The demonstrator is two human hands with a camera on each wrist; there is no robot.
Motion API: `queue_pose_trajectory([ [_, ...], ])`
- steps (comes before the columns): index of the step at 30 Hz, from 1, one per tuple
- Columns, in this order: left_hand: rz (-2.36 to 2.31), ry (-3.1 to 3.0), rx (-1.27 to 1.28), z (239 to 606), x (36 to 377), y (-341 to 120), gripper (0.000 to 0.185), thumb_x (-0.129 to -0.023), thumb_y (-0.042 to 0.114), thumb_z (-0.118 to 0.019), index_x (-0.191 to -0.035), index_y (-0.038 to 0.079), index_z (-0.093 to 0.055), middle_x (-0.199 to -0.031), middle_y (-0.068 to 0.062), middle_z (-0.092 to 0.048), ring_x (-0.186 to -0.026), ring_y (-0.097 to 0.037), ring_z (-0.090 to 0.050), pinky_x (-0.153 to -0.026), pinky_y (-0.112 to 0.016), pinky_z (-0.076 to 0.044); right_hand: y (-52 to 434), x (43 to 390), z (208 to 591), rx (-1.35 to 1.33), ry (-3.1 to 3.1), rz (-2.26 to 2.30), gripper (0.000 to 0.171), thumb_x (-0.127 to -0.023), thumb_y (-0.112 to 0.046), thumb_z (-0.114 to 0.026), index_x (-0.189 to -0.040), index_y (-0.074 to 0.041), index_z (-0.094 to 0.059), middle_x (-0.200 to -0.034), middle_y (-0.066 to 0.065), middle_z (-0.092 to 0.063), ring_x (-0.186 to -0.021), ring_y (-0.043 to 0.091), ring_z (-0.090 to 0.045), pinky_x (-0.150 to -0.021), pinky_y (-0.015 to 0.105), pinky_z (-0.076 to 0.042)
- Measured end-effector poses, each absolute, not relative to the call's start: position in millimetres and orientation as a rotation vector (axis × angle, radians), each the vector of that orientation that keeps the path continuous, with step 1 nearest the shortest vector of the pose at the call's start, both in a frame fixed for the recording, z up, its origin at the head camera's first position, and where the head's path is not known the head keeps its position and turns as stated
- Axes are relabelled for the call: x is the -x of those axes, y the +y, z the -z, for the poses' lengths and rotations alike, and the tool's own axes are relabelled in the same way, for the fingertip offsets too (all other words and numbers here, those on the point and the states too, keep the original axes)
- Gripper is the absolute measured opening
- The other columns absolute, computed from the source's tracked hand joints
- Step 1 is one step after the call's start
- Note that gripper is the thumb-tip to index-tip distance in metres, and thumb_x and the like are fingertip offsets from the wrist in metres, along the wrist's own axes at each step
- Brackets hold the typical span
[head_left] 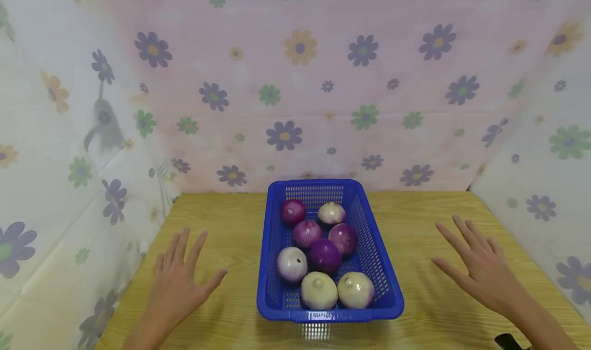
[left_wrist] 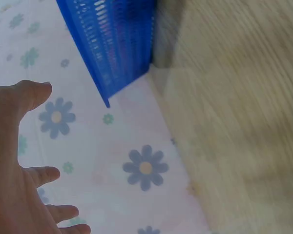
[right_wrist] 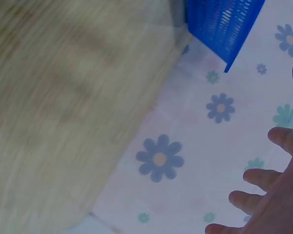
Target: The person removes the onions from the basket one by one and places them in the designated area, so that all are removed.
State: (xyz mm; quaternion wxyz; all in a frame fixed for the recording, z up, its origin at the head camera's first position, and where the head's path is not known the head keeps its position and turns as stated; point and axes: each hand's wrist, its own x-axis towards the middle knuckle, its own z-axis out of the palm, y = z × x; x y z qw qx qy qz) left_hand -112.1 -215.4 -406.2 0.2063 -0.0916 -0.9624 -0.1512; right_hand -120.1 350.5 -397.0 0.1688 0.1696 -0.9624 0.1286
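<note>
A blue plastic basket (head_left: 380,268) stands in the middle of the wooden table (head_left: 415,221), holding several onions, some purple (head_left: 325,256) and some pale (head_left: 319,290). My left hand (head_left: 181,278) hovers over the table left of the basket with its fingers spread and holds nothing. My right hand (head_left: 475,265) is held the same way to the right of the basket, fingers straight and apart. The left wrist view shows my left hand (left_wrist: 14,165) open with the basket's wall (left_wrist: 112,44) beyond it. In the right wrist view my right hand's fingers (right_wrist: 266,195) are spread, and a basket corner (right_wrist: 219,24) shows.
Floral cloth (head_left: 300,83) hangs behind the table and along both sides, closing it in. A dark object (head_left: 508,342) peeks in at the bottom right edge. Bare wood lies on either side of the basket under the hands.
</note>
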Motion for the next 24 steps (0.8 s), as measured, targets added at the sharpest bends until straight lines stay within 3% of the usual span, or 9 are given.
queue_pose_trajectory([
  [8,0.548,-2.591,0.394,399,109,-185,0.084,-0.076,0.051,-0.071,-0.146,0.021,-0.036,-0.151,-0.015,-0.027,-0.134,-0.042,-0.028,-0.097,-0.065,-0.029,323,134,379,-0.586,-2.659,-0.458,0.075,-0.083,-0.030,-0.070,-0.148,-0.025,-0.033,-0.154,0.014,-0.022,-0.137,0.043,-0.022,-0.090,0.074,-0.023],
  [13,0.674,-2.530,0.510,404,105,-161,0.083,-0.075,0.048,-0.074,-0.145,0.019,-0.039,-0.152,-0.010,-0.027,-0.135,-0.035,-0.031,-0.095,-0.062,-0.037,304,144,369,-0.706,-2.631,-0.537,0.075,-0.082,-0.024,-0.072,-0.148,-0.024,-0.034,-0.149,0.017,-0.031,-0.128,0.048,-0.033,-0.086,0.071,-0.029],
  [19,0.821,-2.542,0.601,414,101,-131,0.081,-0.078,0.049,-0.071,-0.146,0.022,-0.035,-0.154,-0.004,-0.024,-0.136,-0.029,-0.032,-0.092,-0.054,-0.045,281,151,359,-0.795,-2.680,-0.660,0.072,-0.085,-0.023,-0.070,-0.147,-0.026,-0.033,-0.146,0.012,-0.036,-0.126,0.042,-0.038,-0.084,0.064,-0.039],
  [24,0.930,-2.557,0.581,425,97,-116,0.079,-0.079,0.049,-0.070,-0.146,0.026,-0.035,-0.153,-0.005,-0.026,-0.134,-0.028,-0.035,-0.088,-0.049,-0.049,259,164,356,-0.894,-2.710,-0.805,0.063,-0.088,-0.027,-0.067,-0.144,-0.027,-0.038,-0.143,0.008,-0.039,-0.127,0.034,-0.040,-0.089,0.062,-0.040],
])
